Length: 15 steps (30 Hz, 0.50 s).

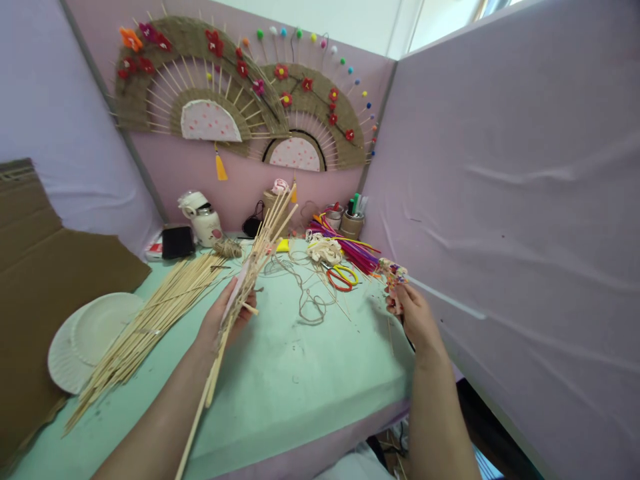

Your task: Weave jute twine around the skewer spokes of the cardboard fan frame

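Note:
My left hand [233, 313] is closed around a fan made of wooden sticks [245, 283], seen nearly edge-on and tilted upward to the right. Twine or burlap is woven between its sticks, and a pale panel shows along one side. Over the table's right side, my right hand [413, 313] grips what looks like a glue gun [393, 271] with a multicoloured patterned body. A dark cord shows just below that hand. The two hands are well apart. Scissors [342, 277] with red and yellow handles lie between them, farther back.
Loose wooden sticks [150, 320] and white plates [65, 347] lie at left beside brown cardboard [60, 267]. Twine [313, 319], purple pipe cleaners [357, 255], a white bottle [204, 223] and pen holders [353, 225] are farther back. Decorated fans [200, 40] hang on the pink partition.

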Motion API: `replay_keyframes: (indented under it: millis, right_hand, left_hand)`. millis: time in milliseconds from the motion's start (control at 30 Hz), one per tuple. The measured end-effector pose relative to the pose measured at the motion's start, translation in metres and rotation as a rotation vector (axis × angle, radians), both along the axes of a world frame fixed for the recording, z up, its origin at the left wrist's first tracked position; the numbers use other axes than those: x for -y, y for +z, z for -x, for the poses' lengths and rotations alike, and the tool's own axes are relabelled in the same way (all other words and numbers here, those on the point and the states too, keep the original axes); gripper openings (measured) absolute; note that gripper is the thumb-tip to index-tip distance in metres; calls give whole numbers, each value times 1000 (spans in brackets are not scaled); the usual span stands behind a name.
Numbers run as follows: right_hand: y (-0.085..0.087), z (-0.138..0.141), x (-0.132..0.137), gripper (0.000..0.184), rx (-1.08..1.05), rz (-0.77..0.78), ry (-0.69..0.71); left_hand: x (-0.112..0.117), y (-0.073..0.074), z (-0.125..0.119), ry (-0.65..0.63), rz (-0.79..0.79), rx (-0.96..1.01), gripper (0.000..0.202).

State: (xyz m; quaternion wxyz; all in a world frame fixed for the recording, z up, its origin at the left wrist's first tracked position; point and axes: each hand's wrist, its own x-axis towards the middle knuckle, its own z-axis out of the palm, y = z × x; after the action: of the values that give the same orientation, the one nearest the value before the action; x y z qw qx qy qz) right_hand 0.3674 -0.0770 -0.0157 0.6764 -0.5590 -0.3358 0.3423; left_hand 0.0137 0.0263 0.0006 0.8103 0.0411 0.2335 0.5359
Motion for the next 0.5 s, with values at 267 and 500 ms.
replay_keyframes:
  millis: [267, 500]
  right_hand:
    - [9, 13, 1, 39, -297, -83, 105]
    - [19, 55, -5, 32, -245, -70, 235]
  left_hand:
    - [5, 7, -1, -14, 46, 80, 34]
    - [1, -12, 4, -85, 106, 297, 45]
